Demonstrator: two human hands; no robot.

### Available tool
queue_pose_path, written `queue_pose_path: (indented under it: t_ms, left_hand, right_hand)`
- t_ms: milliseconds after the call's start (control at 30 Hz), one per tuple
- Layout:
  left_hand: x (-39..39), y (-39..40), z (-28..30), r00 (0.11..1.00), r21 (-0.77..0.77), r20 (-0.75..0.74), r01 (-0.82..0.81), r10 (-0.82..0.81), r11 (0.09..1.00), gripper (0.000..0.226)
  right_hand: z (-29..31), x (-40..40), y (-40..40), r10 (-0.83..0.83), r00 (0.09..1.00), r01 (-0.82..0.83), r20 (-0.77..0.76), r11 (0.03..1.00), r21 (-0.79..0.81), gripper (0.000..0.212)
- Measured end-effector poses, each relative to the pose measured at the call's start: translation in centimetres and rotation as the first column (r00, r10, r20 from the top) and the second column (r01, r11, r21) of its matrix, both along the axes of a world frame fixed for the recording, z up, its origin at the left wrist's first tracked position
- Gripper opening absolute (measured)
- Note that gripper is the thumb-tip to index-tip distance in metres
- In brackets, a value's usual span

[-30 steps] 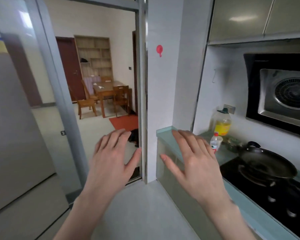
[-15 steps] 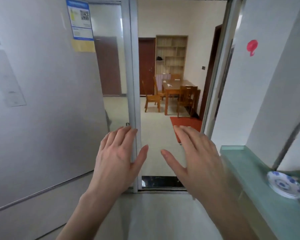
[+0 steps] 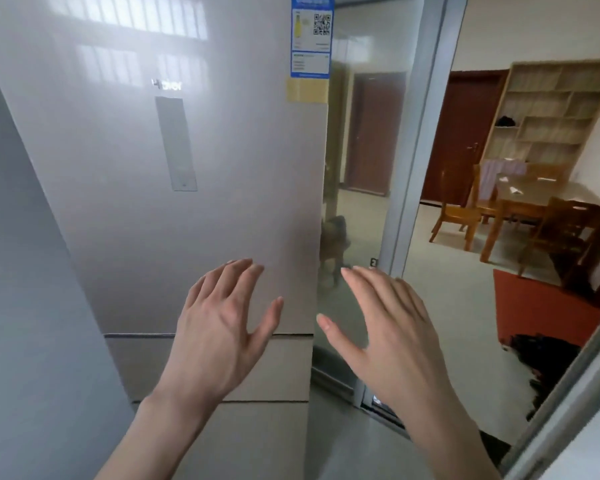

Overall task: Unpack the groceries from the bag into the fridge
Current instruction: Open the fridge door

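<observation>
A tall pale-grey fridge (image 3: 146, 209) fills the left and middle of the head view, all its doors closed, with a blue label (image 3: 310, 36) at its top right corner. My left hand (image 3: 219, 327) hovers in front of the upper door's lower edge, fingers spread and empty. My right hand (image 3: 392, 334) is raised beside it, just right of the fridge's edge, also spread and empty. No grocery bag is in view.
A glass sliding door with a grey frame (image 3: 416, 188) stands right of the fridge. Beyond it lie a dining table (image 3: 534, 199) with wooden chairs, a red mat (image 3: 541, 310) and a dark heap (image 3: 548, 365) on the floor. A grey wall (image 3: 21, 306) is at left.
The view has swung left from the stove counter past the doorway to face the fridge. Both hands stay raised and spread, holding nothing.
</observation>
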State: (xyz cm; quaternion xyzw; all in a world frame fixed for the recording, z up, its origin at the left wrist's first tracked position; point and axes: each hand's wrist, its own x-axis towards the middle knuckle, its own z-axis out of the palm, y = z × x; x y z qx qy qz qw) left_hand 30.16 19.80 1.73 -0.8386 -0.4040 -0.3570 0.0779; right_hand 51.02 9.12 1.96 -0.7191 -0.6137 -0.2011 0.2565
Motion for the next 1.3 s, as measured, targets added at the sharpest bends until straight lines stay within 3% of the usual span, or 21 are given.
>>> queue_pose_path:
  t_ms: [300, 533, 733, 1133, 1300]
  left_hand:
    - [-8.3, 3.2, -0.3, 0.961, 0.038, 0.035, -0.276, 0.275, 0.960, 0.056]
    - [-15.3, 7.7, -0.4, 0.926, 0.037, 0.054, -0.375, 0.373, 0.926, 0.053]
    - [-20.1, 12.1, -0.4, 0.930, 0.048, 0.064, -0.365, 0.362, 0.930, 0.054]
    - [-27.2, 20.1, -3.0, 0.966, 0.008, 0.048, -0.255, 0.254, 0.967, 0.051]
    - [-27.3, 23.4, -3.4, 0.967, -0.012, 0.136, -0.217, 0.217, 0.976, 0.048]
  right_hand:
    - [-0.6, -5.7, 9.7, 0.275, 0.961, -0.269, -0.019, 0.951, 0.154, 0.064]
    - [-1.0, -12.7, 16.9, 0.396, 0.916, -0.370, -0.062, 0.896, 0.246, 0.065]
    - [-0.6, -17.9, 21.2, 0.391, 0.919, -0.367, -0.037, 0.887, 0.280, 0.064]
    - [-4.2, -26.1, 26.7, 0.255, 0.967, -0.254, 0.008, 0.961, 0.113, 0.066]
    - [-4.0, -26.9, 29.0, 0.230, 0.973, -0.223, -0.034, 0.964, 0.144, 0.066]
